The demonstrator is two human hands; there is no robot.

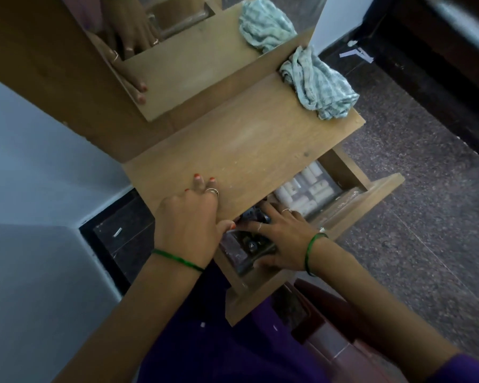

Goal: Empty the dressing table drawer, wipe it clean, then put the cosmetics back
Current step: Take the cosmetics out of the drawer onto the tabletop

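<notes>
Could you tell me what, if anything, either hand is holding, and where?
The right hand holds a dark box across its top in the drawer; the left hand holds nothing.

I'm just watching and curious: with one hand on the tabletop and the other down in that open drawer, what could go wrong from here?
1. The right hand reaches among dark cosmetics under the tabletop overhang; knuckles may scrape it, or an item may slip.
2. The white tubes lie packed together; a nudge could scatter them.
3. The cloth sits at the tabletop's corner and could slide off. The left hand only steadies the edge.
</notes>
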